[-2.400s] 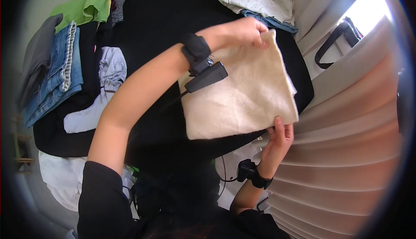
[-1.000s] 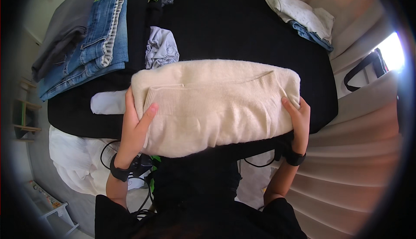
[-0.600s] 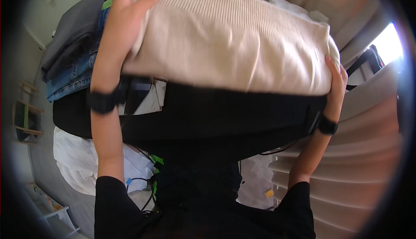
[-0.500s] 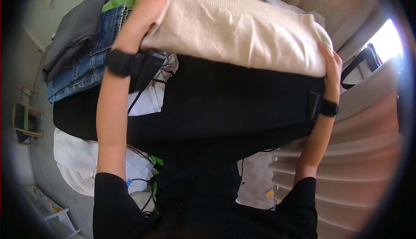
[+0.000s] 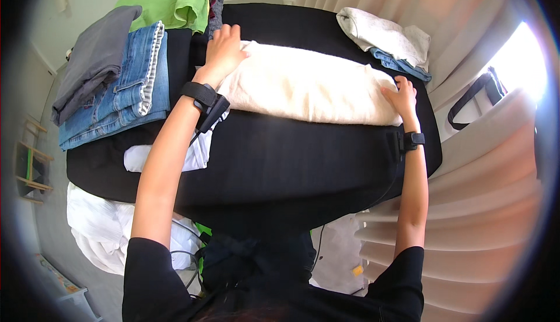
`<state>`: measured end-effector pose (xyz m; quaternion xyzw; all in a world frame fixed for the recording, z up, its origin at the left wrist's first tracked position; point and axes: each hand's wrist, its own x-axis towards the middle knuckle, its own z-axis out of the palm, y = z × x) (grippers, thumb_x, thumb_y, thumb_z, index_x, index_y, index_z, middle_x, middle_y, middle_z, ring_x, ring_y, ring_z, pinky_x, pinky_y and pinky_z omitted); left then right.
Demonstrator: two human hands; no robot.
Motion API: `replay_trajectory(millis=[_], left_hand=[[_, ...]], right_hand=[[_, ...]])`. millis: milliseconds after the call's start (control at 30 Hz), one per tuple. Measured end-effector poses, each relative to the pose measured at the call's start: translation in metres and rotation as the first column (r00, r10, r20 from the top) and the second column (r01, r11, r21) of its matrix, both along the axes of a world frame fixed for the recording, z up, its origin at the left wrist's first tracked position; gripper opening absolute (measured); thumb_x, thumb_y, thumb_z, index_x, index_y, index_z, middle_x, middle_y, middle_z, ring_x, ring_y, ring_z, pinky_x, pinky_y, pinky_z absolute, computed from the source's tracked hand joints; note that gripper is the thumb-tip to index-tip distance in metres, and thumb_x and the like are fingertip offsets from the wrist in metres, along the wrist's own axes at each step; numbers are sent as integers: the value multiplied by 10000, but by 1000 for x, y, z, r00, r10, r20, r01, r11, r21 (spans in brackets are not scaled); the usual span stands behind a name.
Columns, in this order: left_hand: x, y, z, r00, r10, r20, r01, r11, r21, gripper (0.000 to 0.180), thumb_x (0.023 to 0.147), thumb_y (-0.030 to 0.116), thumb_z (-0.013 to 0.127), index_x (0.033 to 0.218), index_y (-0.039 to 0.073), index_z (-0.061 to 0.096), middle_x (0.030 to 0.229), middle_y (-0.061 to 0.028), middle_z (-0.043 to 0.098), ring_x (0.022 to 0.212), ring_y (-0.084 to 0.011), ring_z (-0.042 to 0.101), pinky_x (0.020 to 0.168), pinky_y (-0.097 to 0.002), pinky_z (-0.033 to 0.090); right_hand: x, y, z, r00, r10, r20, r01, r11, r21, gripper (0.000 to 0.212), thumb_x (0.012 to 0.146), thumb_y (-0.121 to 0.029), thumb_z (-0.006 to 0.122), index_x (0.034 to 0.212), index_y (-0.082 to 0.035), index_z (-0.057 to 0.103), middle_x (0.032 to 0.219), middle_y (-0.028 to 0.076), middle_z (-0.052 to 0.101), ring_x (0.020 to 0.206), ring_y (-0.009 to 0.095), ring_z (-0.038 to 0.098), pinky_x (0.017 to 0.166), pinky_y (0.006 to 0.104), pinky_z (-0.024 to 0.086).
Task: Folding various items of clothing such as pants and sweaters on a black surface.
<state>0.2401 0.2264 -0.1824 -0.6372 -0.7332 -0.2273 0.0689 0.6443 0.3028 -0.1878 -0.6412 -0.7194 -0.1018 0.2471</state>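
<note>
Cream knit (image 5: 309, 83) lies on the black table (image 5: 291, 158), apparently fully folded into a long bundle. My right hand (image 5: 402, 97) grips its right end; my left hand (image 5: 224, 53) touches the other, grip unclear. Jeans (image 5: 125, 86) lie folded; pale cloth (image 5: 197, 154) lies unfolded.

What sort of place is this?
Most likely a room in a home: a black-topped table holds folded jeans and a cream garment, and long beige curtains hang on the right.
</note>
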Motion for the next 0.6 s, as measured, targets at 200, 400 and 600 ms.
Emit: replay_trajectory(millis=[200, 400, 600], left_hand=[[8, 7, -7, 986, -147, 85, 154, 984, -92, 299, 702, 255, 614, 900, 31, 594, 998, -128, 497, 969, -287, 440, 780, -405, 377], [8, 2, 8, 976, -191, 100, 172, 969, 177, 278, 712, 219, 615, 902, 17, 591, 797, -64, 538, 777, -212, 496, 690, -312, 394], [10, -87, 53, 657, -476, 584, 397, 878, 268, 144, 743, 113, 589, 809, -13, 569, 705, -14, 511, 658, -94, 473, 612, -220, 370]], right_hand=[[-30, 26, -1, 896, 322, -307, -392, 897, -203, 403, 684, -237, 637, 1007, -10, 560, 870, 146, 600, 777, 240, 578, 718, 320, 440], [-34, 12, 9, 847, 285, -448, -394, 903, -170, 236, 703, -197, 616, 854, -16, 610, 729, 84, 602, 651, 125, 536, 609, 252, 421], [8, -79, 54, 513, 368, -776, -559, 829, 24, 149, 770, -104, 575, 855, 17, 556, 733, -7, 526, 684, 58, 467, 629, 196, 363]])
